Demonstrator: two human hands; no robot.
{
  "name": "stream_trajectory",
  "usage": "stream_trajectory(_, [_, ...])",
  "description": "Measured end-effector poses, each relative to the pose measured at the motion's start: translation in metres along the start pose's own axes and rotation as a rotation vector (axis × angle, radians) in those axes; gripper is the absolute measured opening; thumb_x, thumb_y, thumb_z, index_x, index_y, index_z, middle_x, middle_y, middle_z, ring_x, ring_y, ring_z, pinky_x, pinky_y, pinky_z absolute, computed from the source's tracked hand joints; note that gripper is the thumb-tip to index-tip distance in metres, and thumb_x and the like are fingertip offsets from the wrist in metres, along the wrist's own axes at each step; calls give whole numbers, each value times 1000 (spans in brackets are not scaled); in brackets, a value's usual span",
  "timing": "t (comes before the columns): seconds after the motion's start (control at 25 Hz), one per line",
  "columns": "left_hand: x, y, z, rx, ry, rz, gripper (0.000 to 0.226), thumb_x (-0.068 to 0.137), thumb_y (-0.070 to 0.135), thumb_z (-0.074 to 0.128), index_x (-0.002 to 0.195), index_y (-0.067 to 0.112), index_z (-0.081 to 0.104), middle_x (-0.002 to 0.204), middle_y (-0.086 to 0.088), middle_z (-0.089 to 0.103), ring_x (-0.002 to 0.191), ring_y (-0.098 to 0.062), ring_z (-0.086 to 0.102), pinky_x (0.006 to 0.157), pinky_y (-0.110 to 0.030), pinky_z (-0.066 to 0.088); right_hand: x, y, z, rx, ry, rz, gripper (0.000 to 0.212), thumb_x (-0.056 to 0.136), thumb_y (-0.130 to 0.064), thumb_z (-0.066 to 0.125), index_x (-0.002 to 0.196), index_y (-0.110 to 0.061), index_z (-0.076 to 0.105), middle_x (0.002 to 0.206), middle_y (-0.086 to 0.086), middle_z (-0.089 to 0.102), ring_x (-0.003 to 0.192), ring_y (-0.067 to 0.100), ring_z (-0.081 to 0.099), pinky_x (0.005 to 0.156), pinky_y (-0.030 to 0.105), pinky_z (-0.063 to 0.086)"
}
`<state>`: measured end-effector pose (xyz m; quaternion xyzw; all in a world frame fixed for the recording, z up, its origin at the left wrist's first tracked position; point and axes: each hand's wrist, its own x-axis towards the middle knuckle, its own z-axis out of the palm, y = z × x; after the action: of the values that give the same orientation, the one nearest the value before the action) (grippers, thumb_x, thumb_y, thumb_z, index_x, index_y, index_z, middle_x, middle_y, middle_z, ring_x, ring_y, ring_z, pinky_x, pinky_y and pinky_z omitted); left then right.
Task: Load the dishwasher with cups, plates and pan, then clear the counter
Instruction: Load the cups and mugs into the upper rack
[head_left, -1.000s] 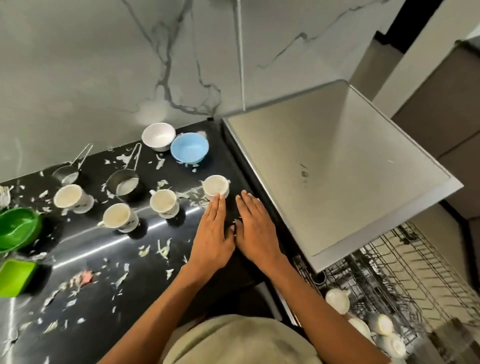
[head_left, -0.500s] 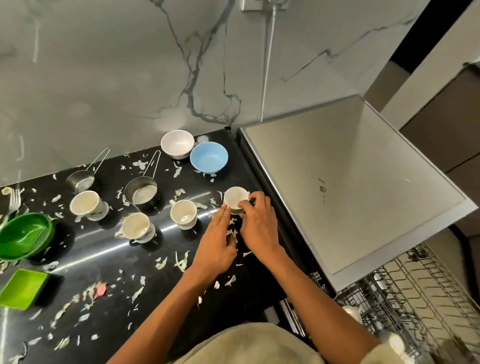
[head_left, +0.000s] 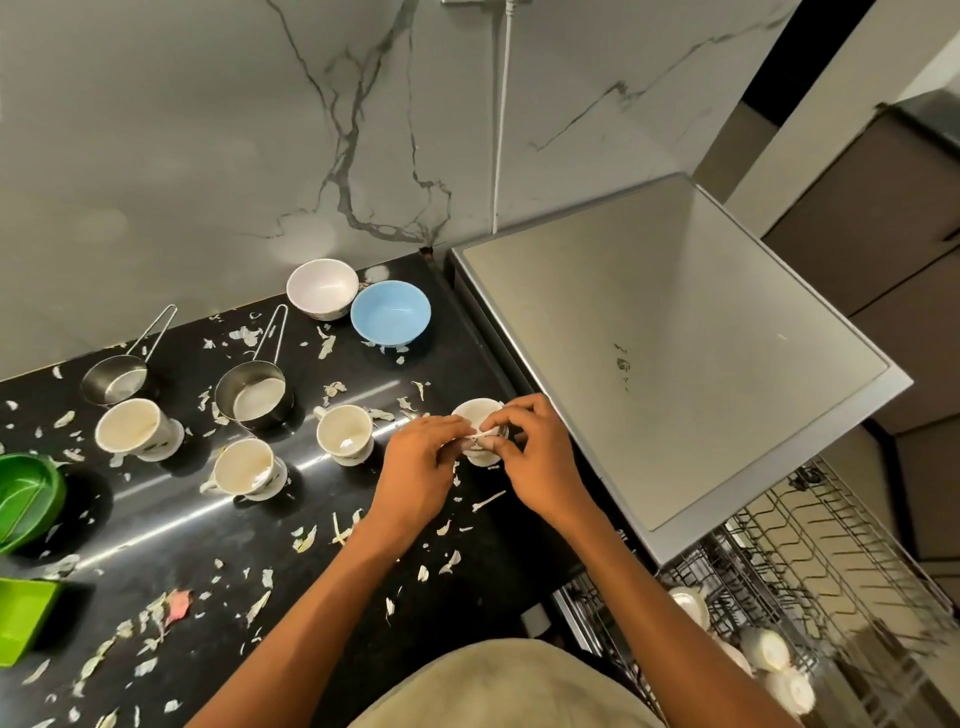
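A white cup (head_left: 474, 411) stands near the right edge of the black counter (head_left: 171, 525). My left hand (head_left: 415, 465) and my right hand (head_left: 537, 452) meet at its near side, fingers curled onto its rim and wall, with a pale scrap pinched between the fingertips. To the left stand three more white cups (head_left: 344, 434) (head_left: 244, 467) (head_left: 136, 428). Two small steel pans (head_left: 254, 397) (head_left: 115, 378) sit behind them. The open dishwasher rack (head_left: 810, 566) at the lower right holds several white cups (head_left: 763, 649).
A white bowl (head_left: 322, 288) and a blue bowl (head_left: 390, 314) sit by the marble wall. A green bowl (head_left: 26, 499) and a green square container (head_left: 21, 618) are at the left edge. Pale vegetable scraps (head_left: 311, 538) litter the counter. The silver dishwasher top (head_left: 675, 332) borders the counter's right.
My hands moved from lying flat side by side on the counter up to the nearest cup, and their fingers have curled onto it. The camera view shifted slightly downward.
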<state>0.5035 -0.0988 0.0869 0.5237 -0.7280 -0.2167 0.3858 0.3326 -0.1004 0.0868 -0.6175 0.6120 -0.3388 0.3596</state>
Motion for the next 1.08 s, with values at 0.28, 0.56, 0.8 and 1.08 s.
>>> stream_trajectory(0.28, [-9,30,37,-578,-91,-527,18,82,-7,71,93,6,79,93,2,78,93,-14,73,91,-36,58,-45,24,-43,332,154,244,41,81,-12,83,116,-23,67,111,-8,71,102,9,69,84,28,59])
stream_trajectory(0.56, [-18,99,98,-795,-258,-684,17,87,-4,68,96,8,76,94,-6,77,94,-21,73,88,-33,58,-110,51,-103,498,347,319,57,72,-2,88,122,-17,64,114,-6,71,102,7,69,79,20,56])
stream_trajectory(0.8, [-25,152,169,-906,-400,-731,17,87,-1,70,104,1,73,100,-15,76,96,-27,73,82,-30,58,-152,94,-168,370,526,329,66,68,-6,91,126,-23,66,119,-9,69,106,7,68,80,21,58])
stream_trajectory(1.08, [-39,237,277,-850,-472,-770,18,87,5,71,105,5,73,98,-10,77,95,-27,73,85,-34,59,-205,164,-245,25,746,352,75,65,-22,95,133,-21,64,116,-7,62,107,1,61,86,15,53])
